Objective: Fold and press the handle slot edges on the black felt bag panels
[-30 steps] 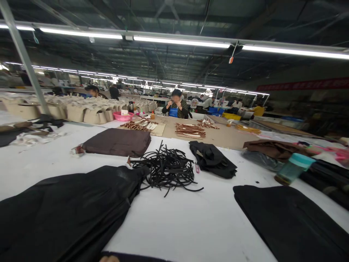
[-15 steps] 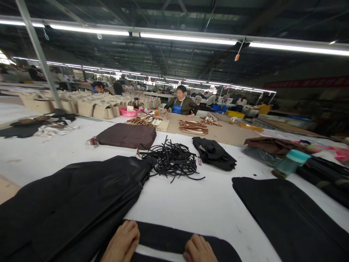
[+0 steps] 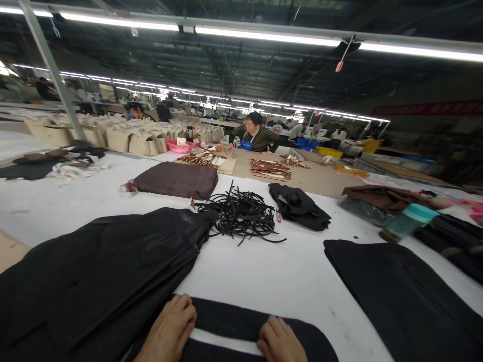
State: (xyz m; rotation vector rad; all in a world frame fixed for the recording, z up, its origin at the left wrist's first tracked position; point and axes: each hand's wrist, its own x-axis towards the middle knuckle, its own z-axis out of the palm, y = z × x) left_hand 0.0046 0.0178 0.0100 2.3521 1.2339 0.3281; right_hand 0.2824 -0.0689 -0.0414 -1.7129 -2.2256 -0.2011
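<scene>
Tube lights [image 3: 267, 36] glare overhead; roof [image 3: 151, 58] dim.

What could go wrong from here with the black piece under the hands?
The left hand rests on the black piece close beside the large black material; sliding the piece could drag that material along. Farther right, the teal-lidded bottle is near the flat black panel; a knock might tip it onto that.
</scene>
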